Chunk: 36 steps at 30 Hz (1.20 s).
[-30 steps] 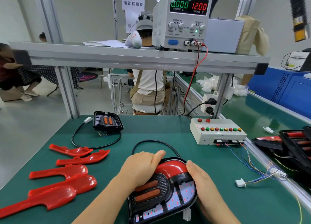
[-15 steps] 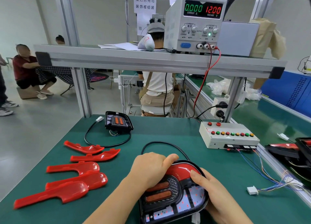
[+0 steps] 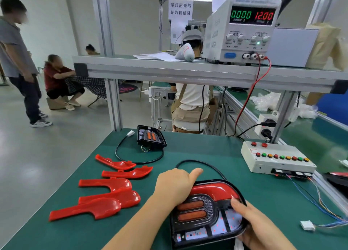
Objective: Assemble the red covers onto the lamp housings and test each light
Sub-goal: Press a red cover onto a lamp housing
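A black lamp housing lies on the green table in front of me, with a red cover seated along its top curve. My left hand presses down on the housing's upper left, thumb stretched along the cover. My right hand grips the housing's right edge, thumb on its face. Several loose red covers lie to the left. A second black housing with its black cable sits further back.
A white test box with coloured buttons stands at the right, coloured wires running to a white plug. A power supply reading 12.00 sits on the upper shelf. Other people sit and stand beyond the bench.
My head has turned left, so everything shifts right in view. Both hands stay on the lamp housing, the right thumb now further onto its face.
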{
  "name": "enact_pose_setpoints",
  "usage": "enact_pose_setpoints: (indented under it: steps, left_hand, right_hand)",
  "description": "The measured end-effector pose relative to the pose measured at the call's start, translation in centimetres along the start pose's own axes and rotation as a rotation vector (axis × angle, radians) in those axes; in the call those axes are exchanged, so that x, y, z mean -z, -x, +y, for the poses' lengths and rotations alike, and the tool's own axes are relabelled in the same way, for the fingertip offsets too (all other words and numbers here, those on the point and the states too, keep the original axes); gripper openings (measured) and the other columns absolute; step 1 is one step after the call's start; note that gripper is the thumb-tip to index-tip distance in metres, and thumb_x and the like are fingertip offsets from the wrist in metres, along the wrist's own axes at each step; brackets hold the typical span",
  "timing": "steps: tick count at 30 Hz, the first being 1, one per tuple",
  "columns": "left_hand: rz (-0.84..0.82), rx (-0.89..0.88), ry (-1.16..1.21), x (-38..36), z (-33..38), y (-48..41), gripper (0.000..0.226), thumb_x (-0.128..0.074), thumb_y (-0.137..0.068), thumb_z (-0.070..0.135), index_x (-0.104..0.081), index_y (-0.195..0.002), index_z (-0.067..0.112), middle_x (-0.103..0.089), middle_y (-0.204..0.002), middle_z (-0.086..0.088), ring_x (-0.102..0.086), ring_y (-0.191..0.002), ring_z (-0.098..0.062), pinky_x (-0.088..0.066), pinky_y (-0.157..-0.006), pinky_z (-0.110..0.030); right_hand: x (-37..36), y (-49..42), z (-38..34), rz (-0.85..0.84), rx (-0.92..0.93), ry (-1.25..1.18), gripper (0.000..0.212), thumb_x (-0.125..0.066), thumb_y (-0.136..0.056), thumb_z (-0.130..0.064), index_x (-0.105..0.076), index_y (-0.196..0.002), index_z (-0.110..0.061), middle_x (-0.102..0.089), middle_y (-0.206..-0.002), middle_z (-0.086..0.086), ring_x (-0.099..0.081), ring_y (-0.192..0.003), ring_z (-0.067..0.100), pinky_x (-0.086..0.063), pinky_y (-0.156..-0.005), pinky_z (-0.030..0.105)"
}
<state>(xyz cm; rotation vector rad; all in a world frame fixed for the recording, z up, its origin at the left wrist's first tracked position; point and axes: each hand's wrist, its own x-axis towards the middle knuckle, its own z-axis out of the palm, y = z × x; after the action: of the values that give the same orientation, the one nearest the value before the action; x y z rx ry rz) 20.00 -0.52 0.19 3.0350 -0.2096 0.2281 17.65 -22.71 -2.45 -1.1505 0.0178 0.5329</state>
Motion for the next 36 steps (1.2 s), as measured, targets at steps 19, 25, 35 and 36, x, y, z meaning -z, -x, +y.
enact_pose_setpoints:
  steps: [19,25,35,36]
  left_hand:
    - [-0.466,0.415,-0.185,6.7,-9.3,7.3,0.062,-0.07,-0.063,0.064,-0.055,-0.112,0.029,-0.06,-0.114,0.009,-0.056,-0.108,-0.017,-0.037,-0.081,-0.031]
    - [-0.45,0.336,-0.307,3.3,-9.0,7.0,0.047,-0.069,-0.076,0.037,-0.051,-0.118,0.022,-0.056,-0.125,0.002,-0.053,-0.118,-0.021,-0.032,-0.089,-0.036]
    - [-0.356,0.142,-0.285,2.4,-6.8,5.5,0.024,-0.058,-0.086,0.021,-0.058,-0.11,0.022,-0.061,-0.121,-0.002,-0.052,-0.117,-0.026,-0.032,-0.082,-0.035]
    - [-0.334,0.111,-0.233,2.3,-6.4,5.2,0.023,-0.059,-0.086,0.025,-0.059,-0.109,0.022,-0.061,-0.12,-0.003,-0.052,-0.116,-0.027,-0.035,-0.085,-0.035]
  right_hand:
    - [-0.3,0.2,-0.6,0.003,0.024,0.106,0.042,-0.069,-0.073,-0.023,-0.07,-0.113,-0.006,-0.071,-0.113,0.014,-0.067,-0.106,0.032,-0.039,-0.106,0.049]
    - [-0.6,0.1,-0.5,0.027,0.104,0.118,0.043,-0.07,-0.068,-0.023,-0.072,-0.109,-0.008,-0.072,-0.115,0.007,-0.068,-0.105,0.019,-0.037,-0.107,0.042]
    - [-0.1,0.0,-0.2,-0.003,0.052,0.132,0.052,-0.073,-0.07,-0.033,-0.07,-0.117,-0.012,-0.07,-0.119,0.008,-0.062,-0.117,0.027,-0.03,-0.114,0.049]
    - [-0.1,0.0,-0.2,-0.001,0.051,0.131,0.052,-0.073,-0.07,-0.034,-0.07,-0.117,-0.012,-0.07,-0.119,0.008,-0.062,-0.117,0.027,-0.031,-0.114,0.049]
